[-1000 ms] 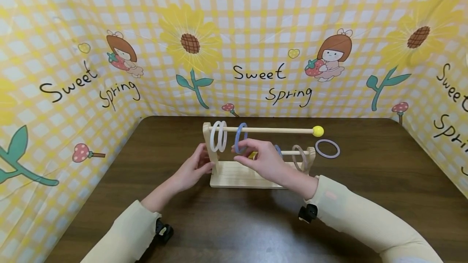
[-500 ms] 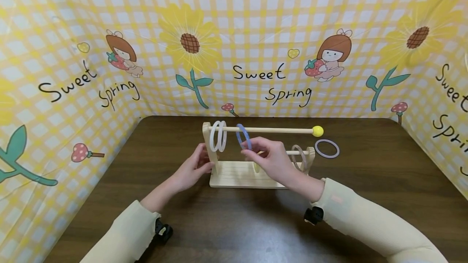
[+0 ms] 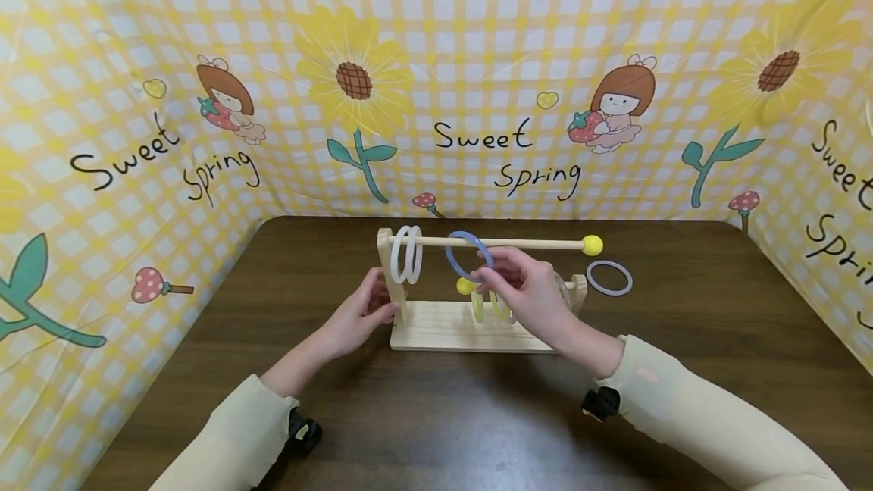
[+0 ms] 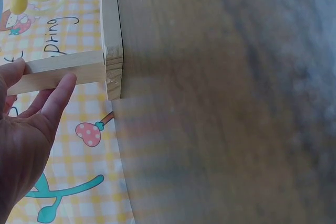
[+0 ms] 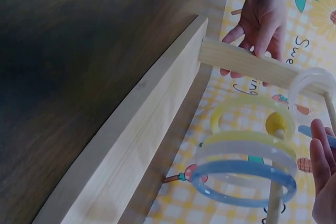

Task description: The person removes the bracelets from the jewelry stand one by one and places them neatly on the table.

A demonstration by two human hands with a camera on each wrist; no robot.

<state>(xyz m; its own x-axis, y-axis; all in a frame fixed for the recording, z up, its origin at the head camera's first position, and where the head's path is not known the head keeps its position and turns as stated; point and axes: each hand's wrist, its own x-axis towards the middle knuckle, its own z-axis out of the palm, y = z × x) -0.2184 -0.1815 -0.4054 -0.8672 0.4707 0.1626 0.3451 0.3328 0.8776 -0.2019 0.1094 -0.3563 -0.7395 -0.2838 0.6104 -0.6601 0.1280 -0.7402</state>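
A wooden bangle stand (image 3: 436, 328) with two rods stands on the table. My left hand (image 3: 360, 317) grips its left post (image 4: 63, 72), thumb on one side and fingers on the other. My right hand (image 3: 532, 294) pinches a blue bangle (image 3: 449, 254) at its right edge, and the bangle overlaps the upper rod (image 3: 532, 244), turned to face the head camera. Two white bangles (image 3: 398, 260) hang near the post on that rod. Yellow bangles (image 5: 247, 139) and another blue bangle (image 5: 247, 167) hang on the lower rod, partly hidden behind my right hand in the head view.
A lavender bangle (image 3: 609, 293) lies on the brown table (image 3: 709, 339) right of the stand. Yellow balls cap the upper rod's right end (image 3: 592, 245) and the lower rod's left end (image 3: 467, 286). A checked cloth (image 3: 477, 67) walls the back and sides.
My right hand has moved right along the upper rod with the blue bangle, which has swung from nearly edge-on to facing the camera. My left hand stays on the post.
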